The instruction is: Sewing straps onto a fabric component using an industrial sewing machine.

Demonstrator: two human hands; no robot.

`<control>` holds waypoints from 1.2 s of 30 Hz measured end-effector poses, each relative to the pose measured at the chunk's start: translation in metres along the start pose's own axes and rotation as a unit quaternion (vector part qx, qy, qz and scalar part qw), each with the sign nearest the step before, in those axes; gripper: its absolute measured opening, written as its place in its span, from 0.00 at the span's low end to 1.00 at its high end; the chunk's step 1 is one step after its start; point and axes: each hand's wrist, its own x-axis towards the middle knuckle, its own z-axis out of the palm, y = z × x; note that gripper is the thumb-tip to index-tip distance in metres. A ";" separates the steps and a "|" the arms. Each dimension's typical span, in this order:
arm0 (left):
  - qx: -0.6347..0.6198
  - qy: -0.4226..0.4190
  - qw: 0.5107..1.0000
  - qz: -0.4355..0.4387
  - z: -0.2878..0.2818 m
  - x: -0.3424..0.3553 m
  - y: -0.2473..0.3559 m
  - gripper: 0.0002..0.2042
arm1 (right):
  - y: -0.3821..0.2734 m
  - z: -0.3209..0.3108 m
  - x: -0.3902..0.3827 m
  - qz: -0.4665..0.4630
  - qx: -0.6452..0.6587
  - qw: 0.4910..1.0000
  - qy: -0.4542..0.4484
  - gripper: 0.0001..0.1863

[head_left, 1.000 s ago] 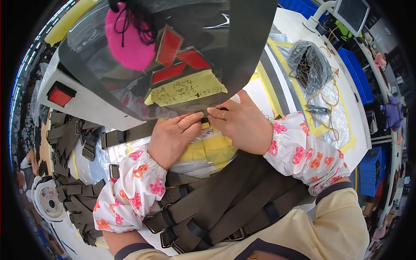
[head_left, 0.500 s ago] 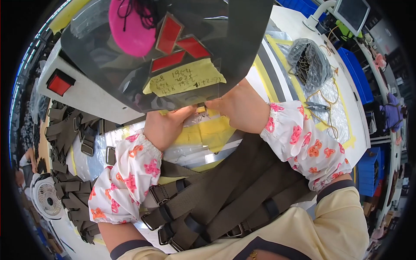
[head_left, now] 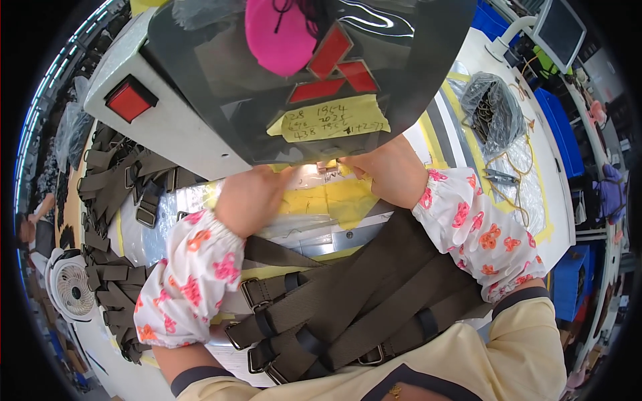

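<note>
We see the left hand (head_left: pixel 251 200) and right hand (head_left: pixel 388 170) at the sewing machine (head_left: pixel 200 127); its head hides our fingertips, grip unclear; webbing straps (head_left: pixel 348 307) lie below.

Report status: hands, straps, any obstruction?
Left hand and right hand at machine head. Webbing straps lie across lap. Fingertips hidden.

A sewing workshop is indicated by the industrial sewing machine (head_left: pixel 200 127), webbing straps (head_left: pixel 114 194) piled at the worktable's (head_left: pixel 468 60) left edge, and blue bins (head_left: pixel 555 134).
</note>
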 end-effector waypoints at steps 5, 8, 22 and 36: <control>0.070 0.094 0.993 -0.031 -0.042 -0.038 -0.035 0.08 | -0.002 -0.003 0.003 -0.013 0.035 0.999 0.016 0.09; 0.159 0.109 0.981 -0.023 -0.046 -0.052 -0.045 0.11 | 0.003 0.003 0.001 -0.083 0.005 0.996 0.038 0.06; 0.374 0.207 0.901 -0.075 -0.084 -0.094 -0.146 0.23 | -0.092 0.031 0.041 -0.215 -0.068 0.967 0.121 0.07; -0.264 -0.011 0.958 -0.112 -0.093 -0.096 -0.012 0.07 | -0.041 -0.033 -0.007 -0.203 0.296 0.925 -0.123 0.18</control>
